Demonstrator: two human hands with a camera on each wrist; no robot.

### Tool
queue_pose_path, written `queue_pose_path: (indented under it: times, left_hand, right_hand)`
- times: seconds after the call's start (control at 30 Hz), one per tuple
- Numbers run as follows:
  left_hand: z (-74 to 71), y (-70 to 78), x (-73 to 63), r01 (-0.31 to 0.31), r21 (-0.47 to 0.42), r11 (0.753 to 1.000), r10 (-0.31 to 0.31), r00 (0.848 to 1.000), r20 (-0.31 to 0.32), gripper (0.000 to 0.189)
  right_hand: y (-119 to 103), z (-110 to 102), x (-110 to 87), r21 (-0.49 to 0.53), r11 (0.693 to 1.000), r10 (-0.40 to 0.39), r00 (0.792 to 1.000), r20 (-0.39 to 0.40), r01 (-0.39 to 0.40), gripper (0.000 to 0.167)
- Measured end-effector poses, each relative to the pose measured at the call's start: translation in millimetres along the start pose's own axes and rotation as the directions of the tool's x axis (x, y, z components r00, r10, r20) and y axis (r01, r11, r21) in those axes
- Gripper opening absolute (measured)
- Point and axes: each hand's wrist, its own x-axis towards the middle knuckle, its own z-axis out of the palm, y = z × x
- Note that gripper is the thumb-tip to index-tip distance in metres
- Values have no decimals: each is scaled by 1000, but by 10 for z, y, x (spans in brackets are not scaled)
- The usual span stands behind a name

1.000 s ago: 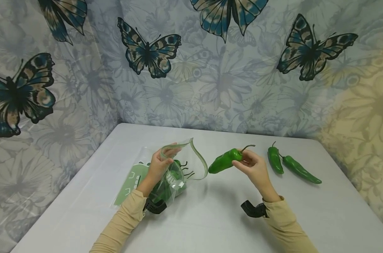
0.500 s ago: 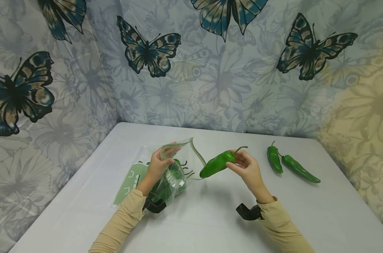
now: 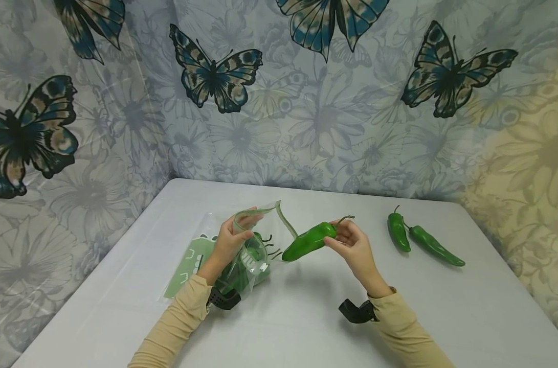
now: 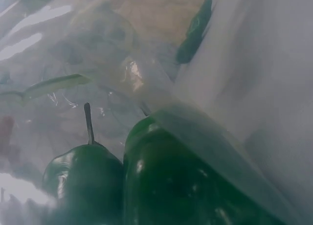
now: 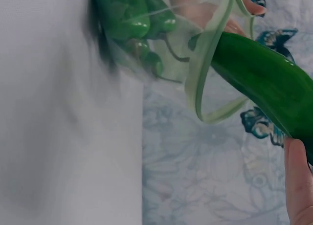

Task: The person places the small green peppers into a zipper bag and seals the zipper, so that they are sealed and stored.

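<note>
My left hand (image 3: 230, 243) grips the rim of a clear zip bag (image 3: 285, 221) and its mouth gapes to the right. Several green peppers (image 4: 88, 186) lie inside, seen through the plastic with their stems toward the mouth. My right hand (image 3: 356, 251) pinches another green pepper (image 3: 310, 241) by its stem end, raised above the table. This pepper slants down to the left. In the right wrist view its tip passes just inside the bag's pale green rim (image 5: 195, 83). Most of my left hand is hidden in the left wrist view.
Two more green peppers, a short one (image 3: 399, 232) and a longer one (image 3: 437, 246), lie on the white table (image 3: 481, 312) at the right. A green printed panel with a cartoon face (image 3: 186, 271) lies flat under my left forearm. Butterfly-patterned cloth (image 3: 325, 128) rises behind the table.
My right hand has moved left with the pepper, and its tip has come from just outside the bag's mouth to inside the rim. My left hand and the bag have stayed nearly still.
</note>
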Motion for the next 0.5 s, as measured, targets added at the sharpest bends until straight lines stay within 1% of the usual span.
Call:
queue_pose_path:
  times: [0.13, 0.27, 0.5]
  left_hand:
    - [-7, -8, 5, -4, -4, 1000, 4, 1000, 21, 67]
    - [-11, -10, 8, -2, -8, 1000, 3, 1000, 29, 66]
    - [-25, -12, -4, 20, -12, 1000, -20, 1000, 21, 68]
  right_hand:
    - [-5, 46, -6, 8, 1000, -9, 1000, -13, 9, 27]
    - [-8, 98, 3, 4, 1000, -7, 1000, -10, 7, 26]
    - [7, 197, 14, -17, 998, 54, 999, -5, -54, 28]
